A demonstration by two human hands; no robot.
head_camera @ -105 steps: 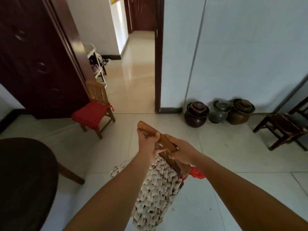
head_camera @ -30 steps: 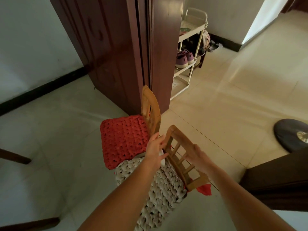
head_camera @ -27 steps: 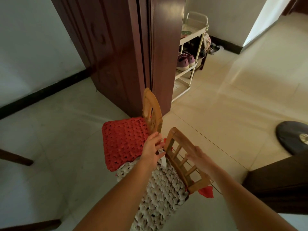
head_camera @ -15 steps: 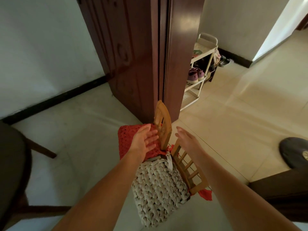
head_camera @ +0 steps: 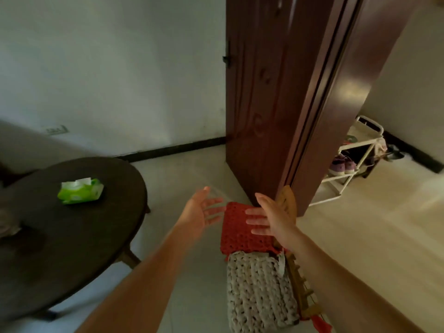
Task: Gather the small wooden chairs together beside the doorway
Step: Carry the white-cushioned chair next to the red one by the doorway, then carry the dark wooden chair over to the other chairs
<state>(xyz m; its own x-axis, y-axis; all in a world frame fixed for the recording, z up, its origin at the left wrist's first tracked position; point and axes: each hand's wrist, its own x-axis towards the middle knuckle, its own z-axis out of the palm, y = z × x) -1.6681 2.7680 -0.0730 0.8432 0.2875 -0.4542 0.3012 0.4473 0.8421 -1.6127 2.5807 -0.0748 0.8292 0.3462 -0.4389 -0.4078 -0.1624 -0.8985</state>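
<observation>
Two small wooden chairs stand side by side on the floor by the dark door frame [head_camera: 319, 111]. The far chair carries a red knitted cushion [head_camera: 240, 234], and its curved wooden back [head_camera: 288, 203] rises beside the frame. The near chair has a grey-white knitted cushion [head_camera: 259, 289], with its slatted back [head_camera: 301, 292] to the right. My left hand [head_camera: 201, 212] hovers open, left of the red cushion. My right hand [head_camera: 271, 217] is open above the red cushion, holding nothing.
A dark round table [head_camera: 60, 224] with a green tissue pack [head_camera: 80, 190] stands at the left. A white shoe rack [head_camera: 348, 162] with purple shoes sits past the open door [head_camera: 254, 92]. Pale tiled floor stretches to the right.
Both hands let go of the near chair, now set down beside the red-cushioned one, and lifted open. My view swung left, bringing the round table into sight.
</observation>
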